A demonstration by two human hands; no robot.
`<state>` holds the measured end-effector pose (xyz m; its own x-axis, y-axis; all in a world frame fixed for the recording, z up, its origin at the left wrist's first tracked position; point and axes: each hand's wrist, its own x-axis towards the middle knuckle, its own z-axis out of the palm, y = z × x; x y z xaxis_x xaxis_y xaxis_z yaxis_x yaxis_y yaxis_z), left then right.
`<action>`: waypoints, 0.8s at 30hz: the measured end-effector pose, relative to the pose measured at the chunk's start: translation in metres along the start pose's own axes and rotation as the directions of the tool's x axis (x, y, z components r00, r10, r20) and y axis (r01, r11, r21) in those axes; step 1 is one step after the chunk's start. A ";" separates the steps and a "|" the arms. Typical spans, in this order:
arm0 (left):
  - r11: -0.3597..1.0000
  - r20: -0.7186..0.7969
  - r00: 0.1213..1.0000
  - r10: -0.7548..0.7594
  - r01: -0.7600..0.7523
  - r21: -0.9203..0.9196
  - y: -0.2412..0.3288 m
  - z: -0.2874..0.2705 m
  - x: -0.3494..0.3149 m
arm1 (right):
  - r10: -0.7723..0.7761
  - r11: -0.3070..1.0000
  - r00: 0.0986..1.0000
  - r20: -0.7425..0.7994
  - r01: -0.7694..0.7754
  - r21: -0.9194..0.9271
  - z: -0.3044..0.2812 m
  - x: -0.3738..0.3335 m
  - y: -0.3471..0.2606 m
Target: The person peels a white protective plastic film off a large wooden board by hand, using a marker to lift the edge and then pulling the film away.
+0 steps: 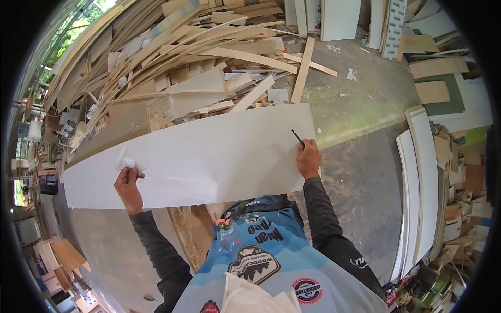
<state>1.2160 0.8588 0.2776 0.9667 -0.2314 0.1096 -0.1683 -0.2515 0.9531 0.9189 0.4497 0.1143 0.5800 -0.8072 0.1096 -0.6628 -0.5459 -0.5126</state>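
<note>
A long white board (229, 141) lies in front of me, spanning from the left to the middle right. Over its left part, my left hand (129, 189) is closed, pinching a crumpled white scrap (133, 164) that looks like thin film or paper. Near the board's right end, my right hand (309, 160) grips a dark pencil (297, 137), its far end pointing up and left. Whether the right hand also touches the board cannot be told.
A large heap of wooden strips and offcuts (156, 68) rises beyond the board. White panels (417, 177) stand at the right, with more boards (340, 20) at the back. Paper scraps (351, 74) litter the floor. Shelves and clutter line the far left.
</note>
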 end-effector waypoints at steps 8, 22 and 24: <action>0.999 -0.003 0.999 -0.037 0.037 -0.025 -0.010 -0.006 0.003 | 0.059 0.998 0.997 0.054 -0.058 -0.019 0.006 0.001 -0.008; 0.990 0.188 0.982 0.007 0.020 -0.140 -0.030 0.056 0.021 | 0.047 0.997 0.983 -0.175 -0.034 0.076 0.011 -0.013 -0.013; 0.998 0.271 0.962 0.025 -0.007 -0.068 -0.036 0.075 0.019 | 0.098 0.995 0.980 -0.175 -0.096 0.017 0.021 -0.016 -0.013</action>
<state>1.2257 0.7925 0.2245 0.8738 -0.4835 0.0530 -0.1613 -0.1853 0.9694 0.9282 0.4740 0.1016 0.4207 -0.8834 0.2062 -0.7072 -0.4617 -0.5354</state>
